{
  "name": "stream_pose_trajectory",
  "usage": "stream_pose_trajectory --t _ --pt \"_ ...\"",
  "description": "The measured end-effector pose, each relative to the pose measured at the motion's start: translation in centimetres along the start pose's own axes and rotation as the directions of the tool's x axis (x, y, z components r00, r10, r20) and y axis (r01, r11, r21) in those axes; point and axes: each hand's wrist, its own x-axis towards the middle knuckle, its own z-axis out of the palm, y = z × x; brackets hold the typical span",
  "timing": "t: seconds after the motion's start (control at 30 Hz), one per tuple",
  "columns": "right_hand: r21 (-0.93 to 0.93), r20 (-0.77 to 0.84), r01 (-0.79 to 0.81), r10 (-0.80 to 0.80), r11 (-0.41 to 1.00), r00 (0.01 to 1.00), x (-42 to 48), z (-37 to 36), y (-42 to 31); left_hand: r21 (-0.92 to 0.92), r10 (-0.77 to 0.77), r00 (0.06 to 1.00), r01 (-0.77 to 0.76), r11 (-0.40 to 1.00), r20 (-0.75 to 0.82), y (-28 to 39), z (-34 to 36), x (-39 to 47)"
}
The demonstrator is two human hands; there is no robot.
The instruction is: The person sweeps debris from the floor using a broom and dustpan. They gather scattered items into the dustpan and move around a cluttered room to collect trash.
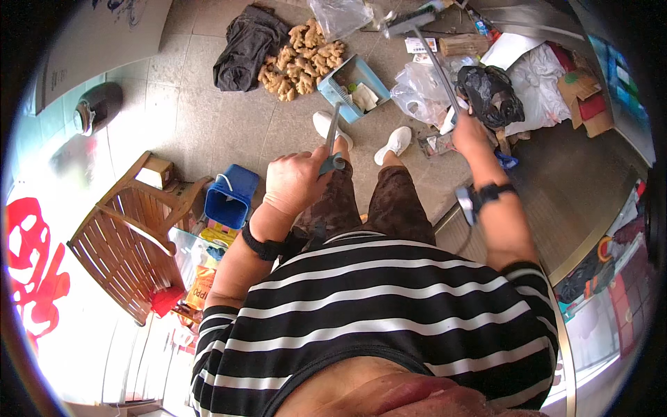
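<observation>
My left hand (296, 177) is closed around the end of the metal handle (332, 127) of a long-handled dustpan. The light-blue dustpan (380, 86) rests on the floor just beyond my feet, with paper scraps and a green piece inside. My right hand (471, 133) grips a broom stick (440, 70), which slants up and away from me. At its far end the broom head (411, 23) is blurred, beside a clear plastic bag (338, 18). A pile of ginger roots (305, 60) lies just left of the dustpan.
Black cloth or bagging (250, 49) lies by the ginger. On the right are a black plastic bag (490, 94), a white sack (542, 88), cardboard (581, 94) and a wood log (464, 45). A wooden chair (140, 213), blue bucket (232, 195) and dark jar (101, 107) stand left.
</observation>
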Motion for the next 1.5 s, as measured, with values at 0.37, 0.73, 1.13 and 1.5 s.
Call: stream_pose_trajectory --t 0.37,0.73,1.13,1.5 --pt "-0.028 -0.039 -0.209 0.208 0.978 0.977 -6.1 0.2 7.9 0.036 -0.067 0.997 0.066 0.997 0.029 2.6 1.7 -0.4" --pt "-0.119 -0.071 -0.091 0.083 0.989 0.994 -9.0 0.3 9.0 -0.025 -0.195 0.980 0.196 0.980 0.042 4.3 4.6 0.7" --pt "0.029 0.055 0.063 -0.064 0.998 0.996 -2.5 2.5 7.5 -0.012 -0.362 0.932 0.362 0.932 -0.005 8.6 6.0 -1.8" --pt "-0.199 0.072 0.238 -0.228 0.951 0.971 -3.6 2.9 8.4 -0.053 -0.446 0.895 0.444 0.895 -0.030 8.7 11.1 -2.3"
